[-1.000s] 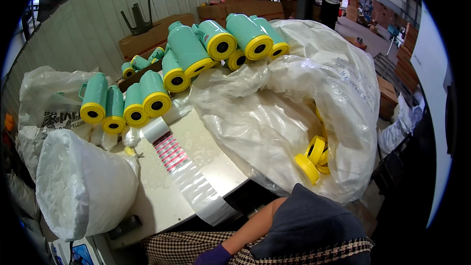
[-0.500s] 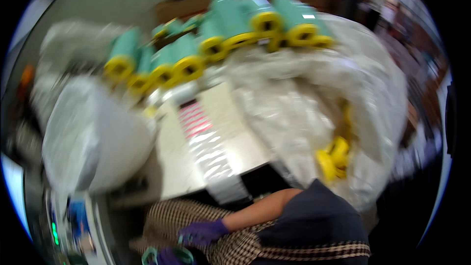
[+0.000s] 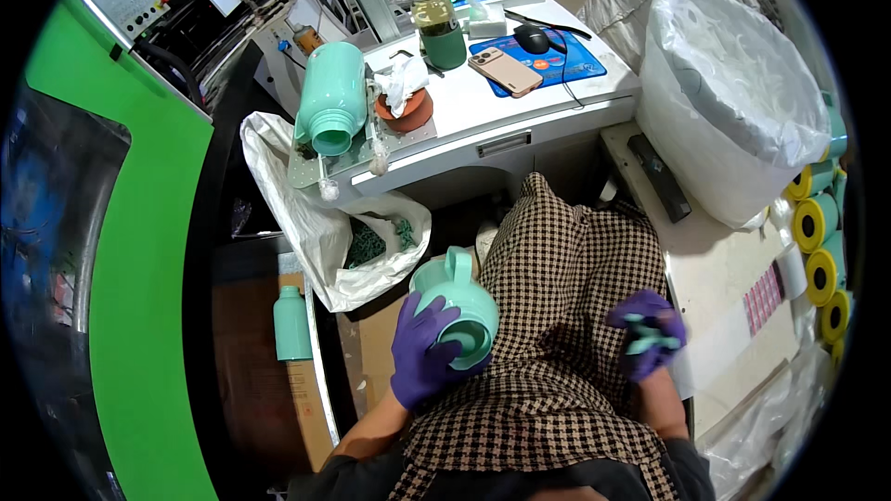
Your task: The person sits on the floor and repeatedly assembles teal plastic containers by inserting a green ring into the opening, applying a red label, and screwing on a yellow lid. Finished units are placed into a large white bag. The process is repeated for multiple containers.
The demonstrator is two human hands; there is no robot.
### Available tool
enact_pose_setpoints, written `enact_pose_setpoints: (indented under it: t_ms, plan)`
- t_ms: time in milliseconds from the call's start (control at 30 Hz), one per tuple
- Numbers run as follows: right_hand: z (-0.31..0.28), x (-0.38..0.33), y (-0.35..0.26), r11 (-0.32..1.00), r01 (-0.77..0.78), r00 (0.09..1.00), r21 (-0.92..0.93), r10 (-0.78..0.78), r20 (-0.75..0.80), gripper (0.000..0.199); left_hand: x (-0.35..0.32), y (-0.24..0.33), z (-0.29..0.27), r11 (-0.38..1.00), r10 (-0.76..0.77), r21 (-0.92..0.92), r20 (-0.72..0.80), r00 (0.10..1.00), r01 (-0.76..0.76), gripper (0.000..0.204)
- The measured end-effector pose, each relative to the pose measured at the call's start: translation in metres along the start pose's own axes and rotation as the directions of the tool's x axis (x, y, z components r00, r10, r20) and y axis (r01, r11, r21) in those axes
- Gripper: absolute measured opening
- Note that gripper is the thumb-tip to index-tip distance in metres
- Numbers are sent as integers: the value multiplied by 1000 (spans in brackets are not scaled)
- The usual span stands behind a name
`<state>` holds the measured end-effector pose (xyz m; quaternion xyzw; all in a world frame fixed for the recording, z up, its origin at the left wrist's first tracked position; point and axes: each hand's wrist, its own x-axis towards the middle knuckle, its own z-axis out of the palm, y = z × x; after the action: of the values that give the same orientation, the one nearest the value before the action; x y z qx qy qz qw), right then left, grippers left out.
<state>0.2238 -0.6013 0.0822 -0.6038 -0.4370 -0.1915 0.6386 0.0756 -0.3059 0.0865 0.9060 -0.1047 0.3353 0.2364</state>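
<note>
**Seated person, purple gloves, mint jug in left hand, small teal piece in right**

Left hand (image 3: 425,353), purple glove, fingers wrapped round a mint-green plastic jug (image 3: 457,304) held over the lap; jug tilted, open mouth facing the camera, handle on its far side. Grip closed around the jug body.

Right hand (image 3: 648,334), also gloved, curled tight on a small teal part (image 3: 650,341); its shape is too small to tell. The hand sits over the right thigh, well apart from the left hand.

Both hands rest above a checked skirt or apron (image 3: 566,315) covering the lap.

Beyond the left hand: a white plastic bag (image 3: 325,250) hangs from the worktop (image 3: 483,121) edge, with green scraps inside. Further out on the worktop lies a second mint jug (image 3: 332,97) on its side, mouth toward the person, beside an orange dish with a white rag (image 3: 405,97). Further back: a glass jar in a green sleeve (image 3: 438,26), a phone (image 3: 505,71), and a mouse on a blue mat (image 3: 533,37).

Left of the left hand, low down: a small mint bottle (image 3: 290,323) upright against a green machine panel (image 3: 139,269).

Right of the right hand: a large white sack (image 3: 733,102) and a stack of teal rolls with yellow ends (image 3: 817,250).
</note>
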Motion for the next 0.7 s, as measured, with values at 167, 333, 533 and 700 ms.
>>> enact_pose_setpoints:
  t_ms: [167, 333, 533, 700]
  plan:
    - [167, 116, 30, 995, -51, 849, -87, 89, 521, 78, -14, 7, -9, 999, -33, 27, 57, 998, 32, 49]
    - [200, 116, 61, 970, 244, 944, 19, -242, 224, 66, -19, -4, -10, 995, -49, 95, 62, 997, 43, 44]
    - [82, 106, 59, 992, 121, 985, 20, -122, 119, 21, -2, -6, 8, 994, 14, 109, 111, 994, -26, 45]
    - [-53, 136, -7, 943, 40, 996, -330, -63, -58, 14, 16, -16, 29, 991, 58, 115, 117, 991, -71, 40]
